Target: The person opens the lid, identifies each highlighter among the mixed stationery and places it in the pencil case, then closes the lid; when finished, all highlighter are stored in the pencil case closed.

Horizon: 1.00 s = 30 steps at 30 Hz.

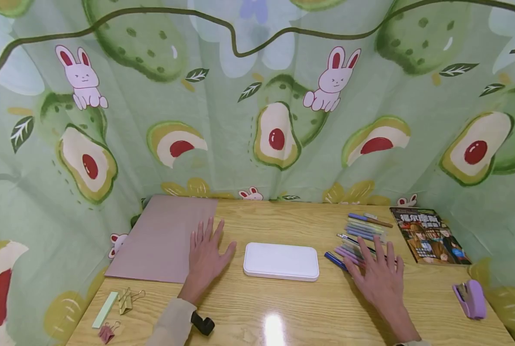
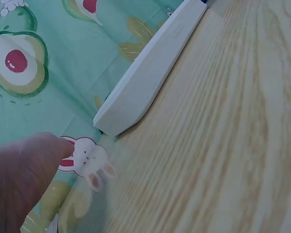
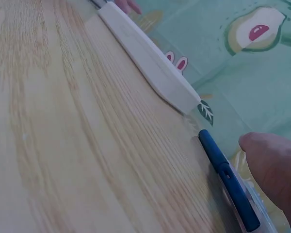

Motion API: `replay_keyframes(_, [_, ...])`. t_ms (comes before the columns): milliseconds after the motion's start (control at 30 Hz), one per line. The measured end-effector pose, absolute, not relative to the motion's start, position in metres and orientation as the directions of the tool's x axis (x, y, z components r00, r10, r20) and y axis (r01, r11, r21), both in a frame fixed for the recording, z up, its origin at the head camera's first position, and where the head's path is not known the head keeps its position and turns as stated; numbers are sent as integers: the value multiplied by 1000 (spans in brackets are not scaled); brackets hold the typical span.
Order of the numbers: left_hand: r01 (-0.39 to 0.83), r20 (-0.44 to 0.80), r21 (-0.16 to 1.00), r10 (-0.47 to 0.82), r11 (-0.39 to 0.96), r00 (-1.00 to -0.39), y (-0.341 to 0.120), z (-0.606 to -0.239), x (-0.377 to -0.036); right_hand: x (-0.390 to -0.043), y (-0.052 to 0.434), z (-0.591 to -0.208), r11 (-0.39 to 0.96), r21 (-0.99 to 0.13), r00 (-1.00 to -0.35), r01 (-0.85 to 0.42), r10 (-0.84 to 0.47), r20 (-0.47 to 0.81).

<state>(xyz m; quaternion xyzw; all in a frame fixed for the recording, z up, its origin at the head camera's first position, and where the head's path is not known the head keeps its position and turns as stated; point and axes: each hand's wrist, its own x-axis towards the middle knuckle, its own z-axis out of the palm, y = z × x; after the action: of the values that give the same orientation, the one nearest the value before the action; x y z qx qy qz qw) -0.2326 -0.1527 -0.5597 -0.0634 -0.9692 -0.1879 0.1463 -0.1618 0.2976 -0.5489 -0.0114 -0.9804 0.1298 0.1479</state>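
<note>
Avocado-print cloth point(image 1: 222, 101) backs our counter point(image 1: 235, 307). Our left hand point(image 1: 207, 258) and right hand point(image 1: 378, 275) hold nothing, fingers spread; the case point(image 1: 281, 261) lies between them. We judge it light, stiff, perhaps slippery (smooth-looking), best gripped by its short ends; pens point(image 1: 364, 226) by the right hand may roll.

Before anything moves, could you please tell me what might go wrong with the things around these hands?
The right hand is spread at the loose pens, partly hiding them in the head view, so a sideways sweep might scatter them or set some rolling.

The purple stapler sits close to the right edge of the table; a knock could perhaps push it off.
</note>
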Motion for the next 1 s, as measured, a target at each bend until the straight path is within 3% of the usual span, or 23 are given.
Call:
replay_keyframes(267, [249,309,424,120,871,-944,-149,-561,-230,-166,288,-551,961,-262,-945,-85,5,326])
replay_keyframes(533, [421,209,495,367,760,-907,-128,-567,-221,-170,246,-554,898,-291,-897,-329,-201,394])
replay_keyframes(767, [419,144,612,427,670,-893,-114,-574,-219,-172,211,-553,824,-210,-828,-526,-439,349])
replay_keyframes(1000, [332,138,731,347,597,-928,-114,-583,-222,-177,188,-555,770,-198,-774,-607,-515,368])
